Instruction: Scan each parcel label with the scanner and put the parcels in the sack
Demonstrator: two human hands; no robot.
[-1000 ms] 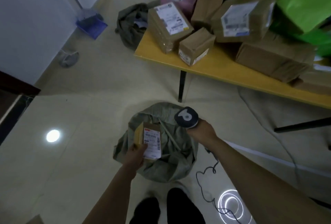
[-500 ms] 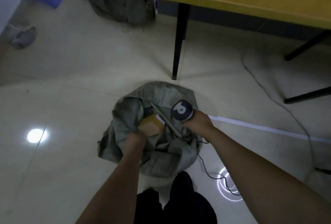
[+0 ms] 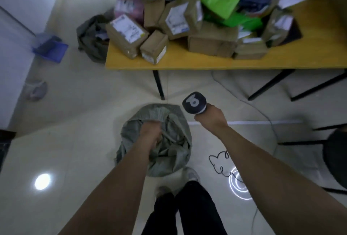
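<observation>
Left hand [image 3: 150,133] and right hand [image 3: 211,118] were bare, and so were the forearms [image 3: 120,178] up to frame edge. Wore plain black trousers [image 3: 187,212] reaching light grey shoes [image 3: 191,175], which were blurred.

Grey-green sack [image 3: 169,152] sits slumped on the floor [image 3: 75,150], crumpled, mouth up. Dark scanner [image 3: 194,102], white logo on top, is held by the right hand [image 3: 210,118] just right of the sack. Brown cardboard parcels [image 3: 212,44], white labels showing, lie heaped on the yellow worktop [image 3: 187,64].
</observation>
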